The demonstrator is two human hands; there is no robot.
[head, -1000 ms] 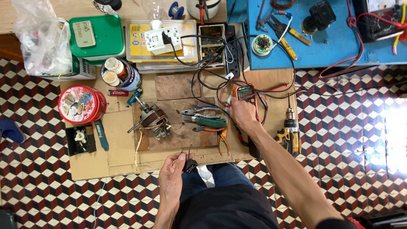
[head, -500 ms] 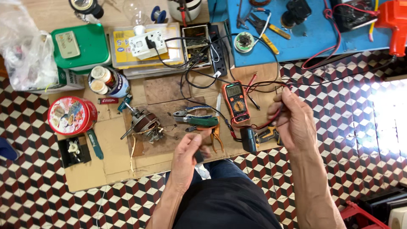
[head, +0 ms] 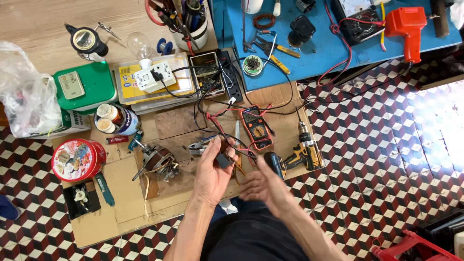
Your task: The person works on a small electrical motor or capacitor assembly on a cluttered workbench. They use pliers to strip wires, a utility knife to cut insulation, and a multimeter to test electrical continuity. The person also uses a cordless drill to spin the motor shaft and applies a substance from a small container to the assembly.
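While our left hand [head: 212, 169] keeps its grip clamped on a small black part [head: 224, 159], our right hand [head: 263, 186] hangs open just beside it, near the multimeter [head: 255, 126].

multimeter [head: 256, 127], drill [head: 302, 153] crowd hands [head: 212, 169]

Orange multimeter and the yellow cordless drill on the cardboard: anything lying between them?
In the head view the strip between the orange multimeter and the yellow cordless drill is bare cardboard, crossed only by thin black wires.
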